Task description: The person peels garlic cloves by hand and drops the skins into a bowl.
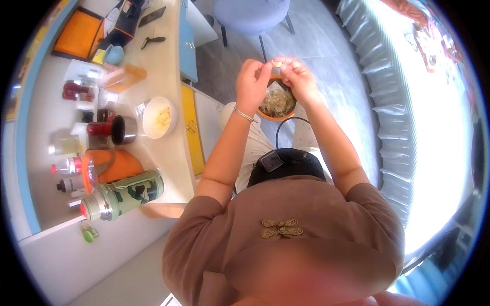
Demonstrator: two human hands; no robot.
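Note:
A small pale yellowish piece [277, 64] sits between the fingertips of my two hands. My left hand [253, 81] has its thumb and index finger pinched at the piece's left side. My right hand [298, 76] pinches it from the right. Just below both hands is an orange-rimmed bin [276, 119] on or near the floor between my legs, holding pale, papery scraps [277, 99]. On the table at the left, a white bowl [172, 118] holds pale yellow pieces [163, 119].
The table [163, 61] carries a dark metal cup [124, 130], a camouflage thermos [135, 195], an orange bag [122, 166], bottles, a phone [152, 17] and a peeler-like tool [152, 41]. A stool [252, 13] stands ahead; a bed with a pleated skirt [385, 112] is at the right.

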